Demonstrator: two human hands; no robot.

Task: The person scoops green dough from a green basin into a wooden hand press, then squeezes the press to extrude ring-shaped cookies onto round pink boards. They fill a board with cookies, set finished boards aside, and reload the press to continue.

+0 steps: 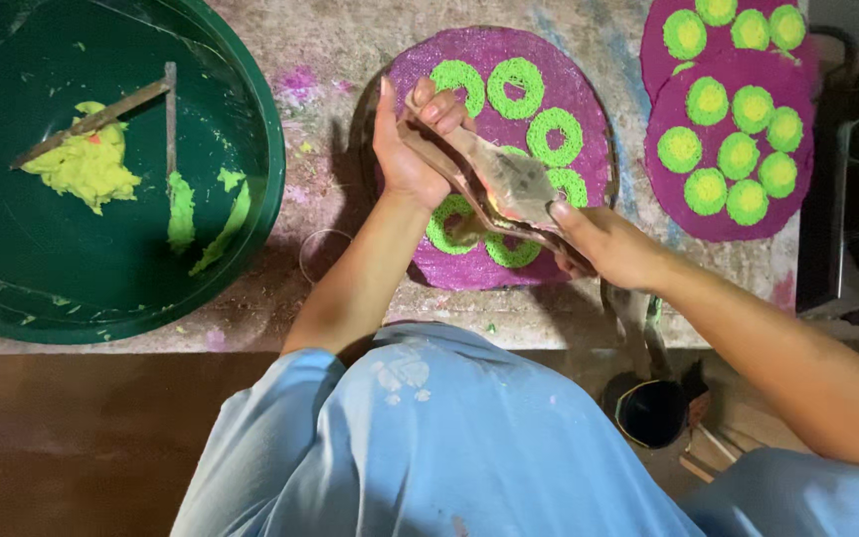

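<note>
Light: moderate, soft, from above, falling on the table.
Shadows: a dark one left of the left hand; the floor below is dim brown.
Right edge: nearly black, detail lost.
Glare: faint sheen on the green basin rim.
Focus: mostly sharp; the tool between the hands is slightly blurred.

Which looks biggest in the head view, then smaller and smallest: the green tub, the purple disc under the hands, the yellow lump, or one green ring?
1. Green tub, partly cut off by the picture's edge.
2. Purple disc.
3. Yellow lump in the tub.
4. Green ring.

The lump and ring look fairly close; the lump seems somewhat bigger.
</note>
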